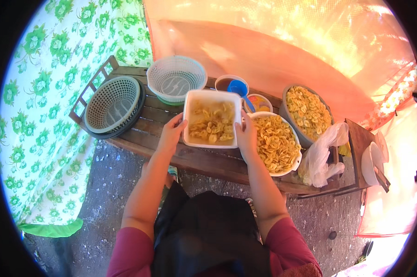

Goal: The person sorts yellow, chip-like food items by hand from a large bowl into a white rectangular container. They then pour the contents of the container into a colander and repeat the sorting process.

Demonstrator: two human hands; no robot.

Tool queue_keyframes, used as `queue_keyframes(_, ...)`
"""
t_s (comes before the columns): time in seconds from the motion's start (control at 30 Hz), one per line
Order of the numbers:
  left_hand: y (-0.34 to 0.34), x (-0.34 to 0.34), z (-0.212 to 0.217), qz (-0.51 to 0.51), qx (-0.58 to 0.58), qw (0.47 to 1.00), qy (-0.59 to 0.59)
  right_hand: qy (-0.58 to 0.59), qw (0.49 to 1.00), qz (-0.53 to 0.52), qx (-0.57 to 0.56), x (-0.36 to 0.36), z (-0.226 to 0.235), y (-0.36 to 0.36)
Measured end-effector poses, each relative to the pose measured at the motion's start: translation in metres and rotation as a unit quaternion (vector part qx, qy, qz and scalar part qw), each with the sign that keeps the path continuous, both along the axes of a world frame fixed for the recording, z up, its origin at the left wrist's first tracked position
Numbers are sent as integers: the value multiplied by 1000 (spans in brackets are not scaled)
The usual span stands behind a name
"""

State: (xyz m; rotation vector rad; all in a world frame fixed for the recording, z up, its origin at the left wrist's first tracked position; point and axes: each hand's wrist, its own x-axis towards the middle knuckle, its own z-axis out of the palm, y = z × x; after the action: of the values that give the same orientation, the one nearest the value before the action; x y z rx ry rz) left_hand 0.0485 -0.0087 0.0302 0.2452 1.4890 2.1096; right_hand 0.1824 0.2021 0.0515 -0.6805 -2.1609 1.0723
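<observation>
Both my hands grip a white rectangular plastic tub (212, 94) with rounded corners, held in front of me over the wooden bench. My left hand (172, 130) closes on its left side, and my right hand (246, 136) on its right side. Inside lie yellow slices (213, 124) that look like banana chips, spread over the bottom. Just right of my right hand stands a round white basin (297, 166) heaped with similar yellow chips (275, 143). Behind it, a grey basin (283, 107) is also full of chips (308, 112).
Grey-green strainer baskets (111, 105) and a white strainer basket (177, 76) stand on the slatted bench (155, 127). A blue dipper (237, 87) leans on a small bowl. Clear plastic bags (320, 159) lie far right, near a white bowl (370, 164). Cloth sheets hang behind.
</observation>
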Motion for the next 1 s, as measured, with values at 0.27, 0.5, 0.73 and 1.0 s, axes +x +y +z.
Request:
queue_keyframes(0.27, -1, 4, 5, 1, 15, 1000, -26, 24, 1000, -5, 4, 6, -1, -12)
queue_keyframes(0.5, 2, 1, -5, 10, -5, 1000, -16, -50, 999, 15, 3, 3, 11, -9)
queue_keyframes(0.73, 0, 1, -2, -15, 14, 999, 27, -9, 999, 4, 30, 9, 7, -10)
queue_keyframes(1.0, -1, 12, 2, 10, 23, 1000, -7, -60, 998, 9, 7, 11, 12, -10)
